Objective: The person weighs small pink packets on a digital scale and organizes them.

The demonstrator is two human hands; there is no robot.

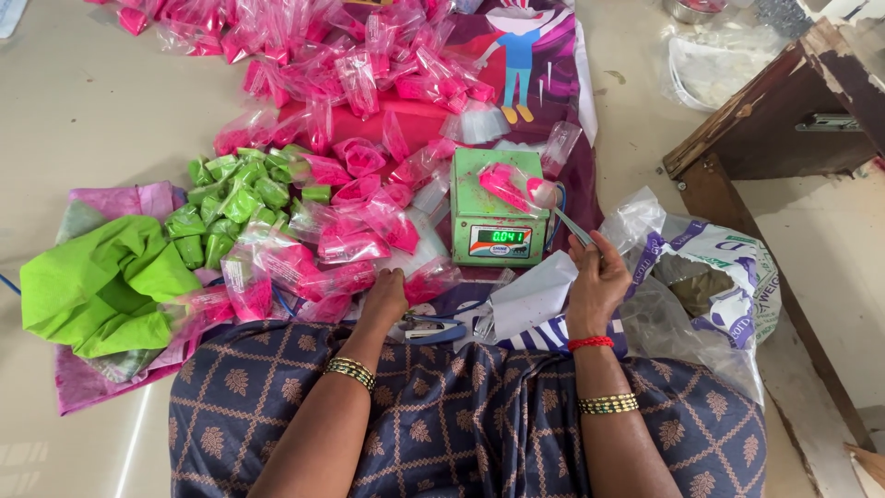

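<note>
My right hand [597, 281] grips a metal spoon [559, 212] whose bowl, tinted pink, hovers over a small clear packet of pink powder [505, 183] lying on a green digital scale [490, 208]. My left hand [384, 300] reaches down among the filled pink packets [346, 244] lying left of the scale; its fingers are hidden, resting near a pair of pliers [433, 328]. Both wrists wear bangles.
Many pink packets [350, 55] cover the cloth behind the scale. A cluster of green packets [230, 198] and a green bag [106, 281] lie at left. A large plastic sack [701, 277] sits right of my hand, beside a wooden piece of furniture [784, 111].
</note>
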